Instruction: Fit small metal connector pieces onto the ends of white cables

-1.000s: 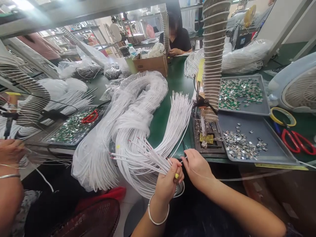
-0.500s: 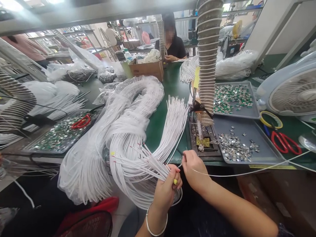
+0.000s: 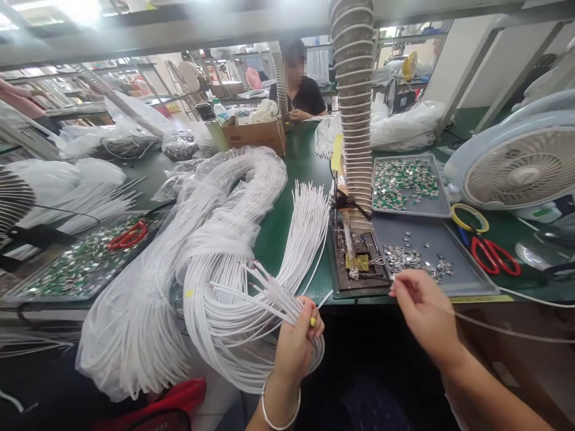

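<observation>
My left hand (image 3: 299, 332) is closed around a bunch of white cables (image 3: 274, 293), whose stripped, reddish ends fan out up and to the left. A small yellow piece shows at its fingers. Below and behind them, a thick coil of white cables (image 3: 215, 335) hangs over the bench edge. My right hand (image 3: 424, 308) is pinched beside the front edge of the grey tray of metal connectors (image 3: 467, 278). A thin whitish wire (image 3: 498, 331) trails from it to the right. Its fingertips are near the dark end of the soldering stand (image 3: 341, 287); what they pinch is too small to make out.
A ribbed duct (image 3: 353, 108) hangs above the stand. Circuit boards fill a second tray (image 3: 406, 209) behind. Red scissors (image 3: 496, 257), a tape roll (image 3: 469, 218) and a fan (image 3: 521, 167) stand right. Bagged cables (image 3: 135, 311) lie left. A co-worker (image 3: 299, 90) sits opposite.
My right hand has moved right, away from the left hand, to the front of the connector tray, with the wire trailing. The left hand keeps hold of the cables. The view has shifted slightly right.
</observation>
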Available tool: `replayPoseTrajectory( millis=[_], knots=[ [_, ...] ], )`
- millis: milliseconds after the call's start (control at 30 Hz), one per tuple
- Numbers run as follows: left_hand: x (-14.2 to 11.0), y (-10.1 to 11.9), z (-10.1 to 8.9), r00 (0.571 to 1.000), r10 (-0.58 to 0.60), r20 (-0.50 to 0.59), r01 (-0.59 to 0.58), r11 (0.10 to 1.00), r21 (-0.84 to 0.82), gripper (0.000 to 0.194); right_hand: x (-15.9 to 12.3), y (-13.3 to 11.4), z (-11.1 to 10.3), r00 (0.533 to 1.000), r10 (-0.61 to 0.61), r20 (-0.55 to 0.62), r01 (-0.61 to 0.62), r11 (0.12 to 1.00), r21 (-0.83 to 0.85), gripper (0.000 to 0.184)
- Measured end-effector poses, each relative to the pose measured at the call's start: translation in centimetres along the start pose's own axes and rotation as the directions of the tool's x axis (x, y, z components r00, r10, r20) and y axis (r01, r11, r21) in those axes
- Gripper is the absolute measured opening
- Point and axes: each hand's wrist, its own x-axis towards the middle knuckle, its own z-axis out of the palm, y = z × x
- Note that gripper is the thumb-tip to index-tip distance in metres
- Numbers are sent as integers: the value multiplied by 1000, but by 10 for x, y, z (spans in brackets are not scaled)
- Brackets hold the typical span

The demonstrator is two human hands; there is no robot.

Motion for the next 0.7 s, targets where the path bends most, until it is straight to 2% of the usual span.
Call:
replayPoseTrajectory(
  millis=[67, 133, 267, 400, 567, 700],
  knots=[
    [8, -1, 5, 999, 41, -4, -41, 999, 20, 34, 22, 9, -3, 992, 122, -41, -121, 992, 47, 8],
    [15, -3, 8, 998, 66, 3, -66, 997, 31, 34, 44, 17, 0, 983, 177, -38, -175, 983, 56, 12],
    [23, -4, 10, 997, 78, 13, -79, 996, 47, 34, 82, 33, 19, 989, 146, -22, -146, 989, 30, 15],
    [23, -4, 7, 997, 73, 12, -73, 995, 62, 32, 107, 47, 40, 995, 95, 18, -94, 995, -29, 14],
    [23, -6, 4, 998, 65, 4, -65, 995, 74, 32, 122, 58, 60, 997, 35, 70, -26, 992, -123, 16],
    [23, -7, 3, 998, 55, 2, -55, 995, 78, 32, 121, 58, 66, 988, 8, 152, 17, 986, -165, 18]
  ],
)
